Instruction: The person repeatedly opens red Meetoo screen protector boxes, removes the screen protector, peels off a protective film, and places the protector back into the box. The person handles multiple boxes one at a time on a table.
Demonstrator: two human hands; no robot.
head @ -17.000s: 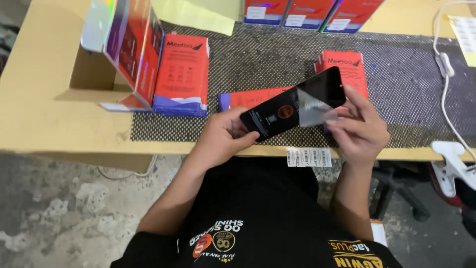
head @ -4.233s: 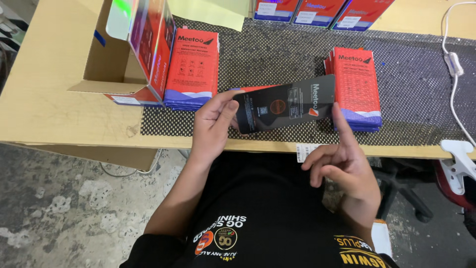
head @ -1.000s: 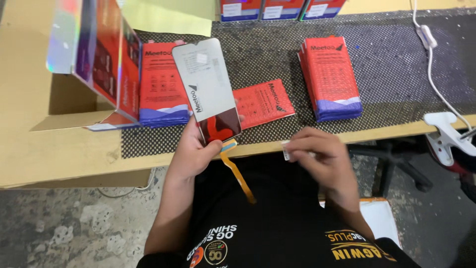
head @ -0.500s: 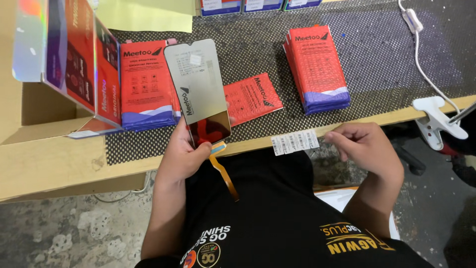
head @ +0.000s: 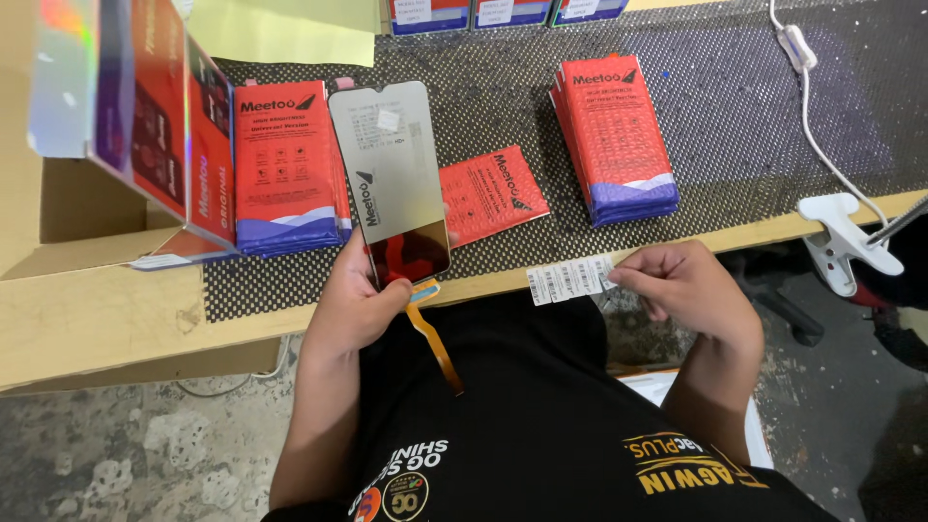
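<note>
1. Your shirt (head: 541,425) is black and fills the lower middle of the view.
2. It carries printed markings: yellow and white lettering low on one side, and a round emblem with white lettering on the other.
3. Both forearms are bare; no sleeve reaches the wrists.
4. Your left hand (head: 362,304) and right hand (head: 681,285) wear no gloves, rings or watch that show.

wooden bench (head: 106,319) | black mesh mat (head: 735,126) (dotted) | red packet stacks (head: 617,135) | cardboard box (head: 72,208)
</note>
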